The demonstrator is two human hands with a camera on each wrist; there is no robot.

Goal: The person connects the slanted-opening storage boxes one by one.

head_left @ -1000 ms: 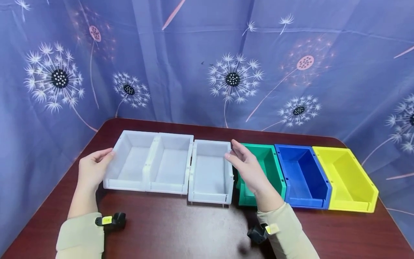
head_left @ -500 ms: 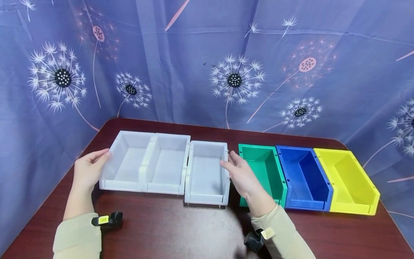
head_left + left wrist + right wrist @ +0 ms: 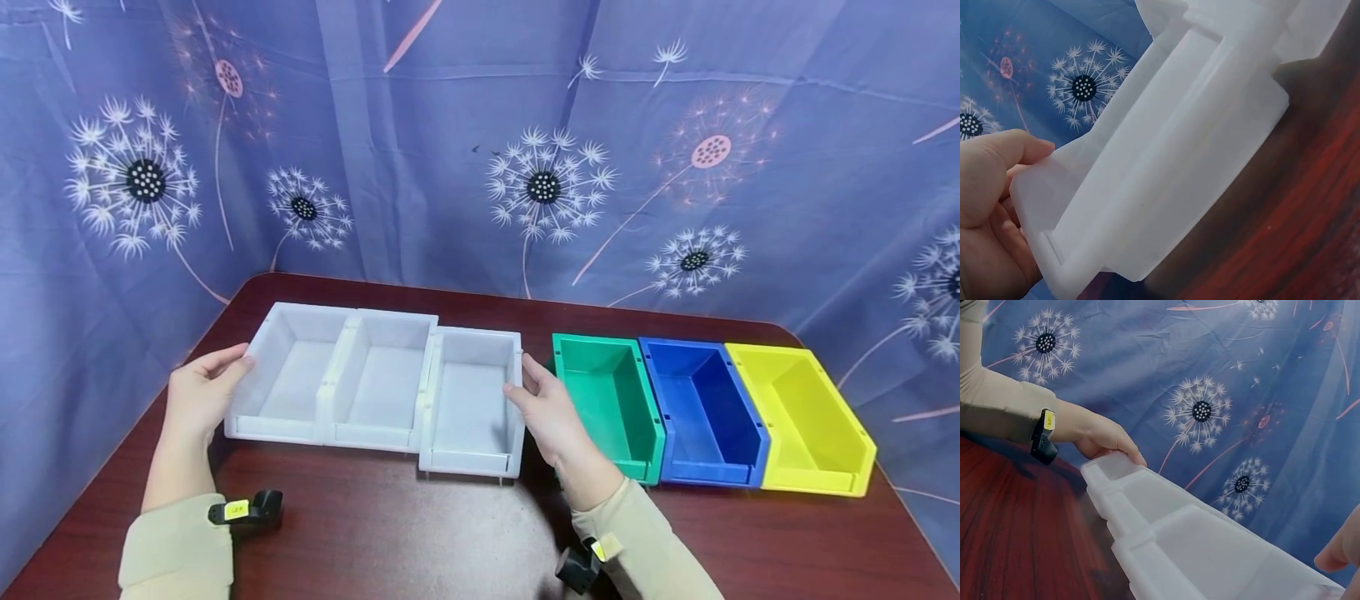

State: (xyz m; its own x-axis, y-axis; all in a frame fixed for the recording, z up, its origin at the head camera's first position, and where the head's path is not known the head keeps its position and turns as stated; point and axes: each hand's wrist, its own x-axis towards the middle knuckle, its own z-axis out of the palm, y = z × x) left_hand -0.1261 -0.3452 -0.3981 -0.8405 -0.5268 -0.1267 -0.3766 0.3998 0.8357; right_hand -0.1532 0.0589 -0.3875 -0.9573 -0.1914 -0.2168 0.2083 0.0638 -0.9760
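Note:
Three white plastic storage bins stand side by side. My left hand [image 3: 201,396] pinches the outer wall of the left white bin [image 3: 296,379], thumb at the rim; the left wrist view shows this grip close to the bin's front [image 3: 1141,162]. The middle white bin [image 3: 381,383] lines up with the left one. Set slightly nearer me, the right white bin [image 3: 472,392] meets the middle bin along its side. My right hand [image 3: 553,421] holds that bin's right wall, thumb over the rim and fingers outside, partly hidden.
To the right, a green bin [image 3: 607,400], a blue bin [image 3: 697,408] and a yellow bin [image 3: 802,408] form another row on the dark red table [image 3: 450,542]. A blue dandelion-print curtain [image 3: 435,167] hangs behind the table.
The white bins have shifted left, and the right one has closed up against the middle one. My right hand has moved left with it, widening the gap to the green bin.

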